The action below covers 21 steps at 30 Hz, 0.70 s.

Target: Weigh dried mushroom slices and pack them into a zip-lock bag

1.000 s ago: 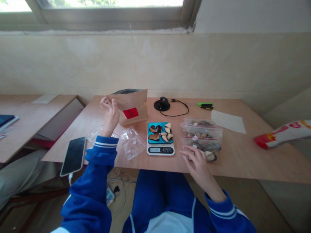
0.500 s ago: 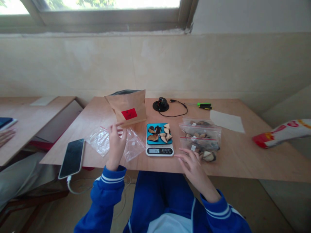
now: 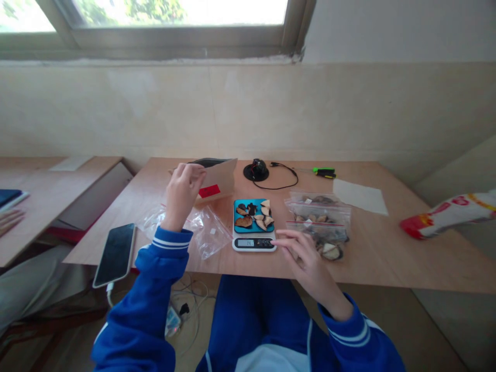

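My left hand is raised at the mouth of a brown paper bag with a red label. Its fingers are bent and slightly apart, with nothing visible in them; it hides the bag's left part. On the table before me, a small kitchen scale carries dried mushroom pieces on its blue platform, several dark and several pale. My right hand lies open to the right of the scale, fingertips at the right end of its button panel. Whether they touch it I cannot tell.
Zip bags of mushroom pieces lie right of the scale, clear plastic bags left. A phone overhangs the front edge. Behind are a black round-based device and screwdrivers. Another person's hand rests far left.
My left hand has risen from beside the paper bag's lower front to its mouth, and the bag's front looks tilted. My right fingertips have shifted left to the scale's panel.
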Available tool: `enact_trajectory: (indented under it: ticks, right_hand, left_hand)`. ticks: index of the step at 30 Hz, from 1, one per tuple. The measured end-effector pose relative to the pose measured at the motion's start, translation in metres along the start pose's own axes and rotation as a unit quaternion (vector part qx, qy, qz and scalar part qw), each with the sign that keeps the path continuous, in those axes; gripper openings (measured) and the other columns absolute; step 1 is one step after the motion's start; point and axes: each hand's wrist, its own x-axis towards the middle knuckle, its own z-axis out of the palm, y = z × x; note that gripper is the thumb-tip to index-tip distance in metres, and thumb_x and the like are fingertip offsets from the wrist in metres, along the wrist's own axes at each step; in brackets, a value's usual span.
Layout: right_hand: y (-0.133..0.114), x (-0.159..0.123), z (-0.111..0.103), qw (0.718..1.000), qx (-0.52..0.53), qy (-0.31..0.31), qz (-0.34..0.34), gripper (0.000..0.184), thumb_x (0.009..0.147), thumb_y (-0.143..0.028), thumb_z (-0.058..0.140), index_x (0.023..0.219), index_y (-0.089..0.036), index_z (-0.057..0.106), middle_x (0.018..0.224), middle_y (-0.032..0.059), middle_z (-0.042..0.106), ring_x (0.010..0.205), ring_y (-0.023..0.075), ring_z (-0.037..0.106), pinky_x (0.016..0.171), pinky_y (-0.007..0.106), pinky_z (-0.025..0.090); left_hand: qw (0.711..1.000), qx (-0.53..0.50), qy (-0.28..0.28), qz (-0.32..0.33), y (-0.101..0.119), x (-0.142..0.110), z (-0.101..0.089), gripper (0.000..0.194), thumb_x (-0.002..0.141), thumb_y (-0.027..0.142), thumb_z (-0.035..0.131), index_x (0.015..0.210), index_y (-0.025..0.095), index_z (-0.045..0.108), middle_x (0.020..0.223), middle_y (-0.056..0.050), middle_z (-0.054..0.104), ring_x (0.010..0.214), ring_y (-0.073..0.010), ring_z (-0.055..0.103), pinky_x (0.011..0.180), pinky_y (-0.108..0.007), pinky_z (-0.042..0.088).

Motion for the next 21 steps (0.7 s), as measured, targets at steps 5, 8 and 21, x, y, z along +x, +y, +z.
enact_trajectory:
  ticks: [5, 8, 21]
  right_hand:
    - [-0.022, 0.051, -0.014, 0.991, 0.112, 0.016, -0.065, 0.024, 0.095, -0.013, 0.044, 0.109, -0.022, 0.062, 0.113, 0.0077, 0.063, 0.112, 0.0177, 0.058, 0.098, 0.035, 0.046]
    - [-0.035, 0.084, -0.012, 0.980, 0.155, -0.010, -0.121, 0.028, 0.095, -0.010, 0.042, 0.112, -0.020, 0.061, 0.113, 0.0084, 0.064, 0.112, 0.0168, 0.059, 0.098, 0.034, 0.047]
    - [-0.058, 0.159, 0.038, 0.944, -0.083, -0.278, -0.154, 0.037, 0.083, 0.005, 0.041, 0.112, -0.004, 0.064, 0.114, 0.0184, 0.067, 0.109, 0.0252, 0.063, 0.095, 0.038, 0.048]
  left_hand:
    - [0.997, -0.048, 0.027, 0.051, 0.017, -0.057, 0.001, 0.015, 0.092, 0.028, 0.054, 0.097, 0.022, 0.067, 0.093, -0.003, 0.059, 0.086, -0.0146, 0.058, 0.076, -0.027, 0.050]
    - [0.996, -0.030, 0.053, 0.069, 0.026, -0.090, 0.003, 0.016, 0.090, 0.023, 0.056, 0.102, 0.024, 0.068, 0.094, -0.003, 0.057, 0.083, -0.0129, 0.057, 0.073, -0.026, 0.051]
    - [0.994, -0.034, 0.091, 0.053, 0.030, -0.103, 0.004, 0.016, 0.088, 0.019, 0.058, 0.097, 0.025, 0.070, 0.091, -0.002, 0.049, 0.080, -0.0120, 0.052, 0.072, -0.028, 0.051]
